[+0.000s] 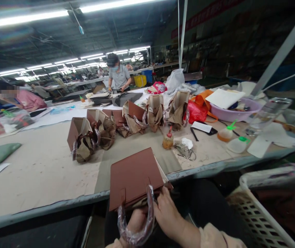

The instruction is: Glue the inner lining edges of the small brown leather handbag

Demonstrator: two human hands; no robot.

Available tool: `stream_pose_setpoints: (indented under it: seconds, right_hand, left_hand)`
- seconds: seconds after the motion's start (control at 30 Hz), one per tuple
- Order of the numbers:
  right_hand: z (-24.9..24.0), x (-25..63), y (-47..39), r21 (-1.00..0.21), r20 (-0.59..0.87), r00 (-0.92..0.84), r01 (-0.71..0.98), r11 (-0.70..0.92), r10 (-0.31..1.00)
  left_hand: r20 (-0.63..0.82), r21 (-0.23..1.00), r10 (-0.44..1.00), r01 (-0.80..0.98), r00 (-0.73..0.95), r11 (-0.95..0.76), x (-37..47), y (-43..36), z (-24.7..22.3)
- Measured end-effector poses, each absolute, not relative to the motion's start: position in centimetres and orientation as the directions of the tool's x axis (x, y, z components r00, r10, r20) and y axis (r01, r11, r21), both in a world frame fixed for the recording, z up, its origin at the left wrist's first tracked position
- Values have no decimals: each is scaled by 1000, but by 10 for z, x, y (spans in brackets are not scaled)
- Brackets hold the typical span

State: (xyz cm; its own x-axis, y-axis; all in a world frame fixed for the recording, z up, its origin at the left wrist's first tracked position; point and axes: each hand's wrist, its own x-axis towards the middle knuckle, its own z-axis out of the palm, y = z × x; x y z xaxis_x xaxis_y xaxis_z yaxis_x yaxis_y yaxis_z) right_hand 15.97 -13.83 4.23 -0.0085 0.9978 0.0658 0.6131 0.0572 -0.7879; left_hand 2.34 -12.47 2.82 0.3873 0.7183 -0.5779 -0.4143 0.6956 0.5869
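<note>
A reddish-brown handbag (137,175) leans on the table's front edge above my lap, its opening and lining turned toward me. Its handle (151,210), wrapped in clear plastic, loops down in front of my left wrist. My left hand (137,220) reaches in at the bag's near edge; its fingers are hidden by the bag, so their grip does not show. At the bag's right corner, my right hand (166,208) is closed on the edge and lining, with fingers partly hidden.
Several similar bags (81,139) stand in a row on the table (46,165). A red-capped glue bottle (168,139), scissors (191,155), green-capped bottles (226,133) and a purple basin (248,108) lie rightward. A white basket (256,210) stands at my right. A co-worker (119,76) stands across.
</note>
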Motion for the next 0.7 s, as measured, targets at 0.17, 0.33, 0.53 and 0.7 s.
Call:
stream_pose_setpoints:
  seconds: [0.17, 0.33, 0.53, 0.7]
  right_hand:
    - [43, 170, -131, -835, -10, 25, 550, -22, 1000]
    - [43, 186, -123, -989, -63, -17, 132, -60, 998]
    - [33, 209, -112, -983, -181, -95, 49, -177, 979]
    - [31, 212, -103, -985, -157, -123, 97, -146, 980]
  left_hand:
    - [-639, 395, 558, -397, 529, 829, 34, -113, 20]
    - [-544, 240, 539, -497, 643, 834, 22, -119, 27]
    - [-573, 180, 580, -602, 579, 778, 32, -119, 46]
    - [-776, 114, 403, -519, 486, 847, 54, -108, 27]
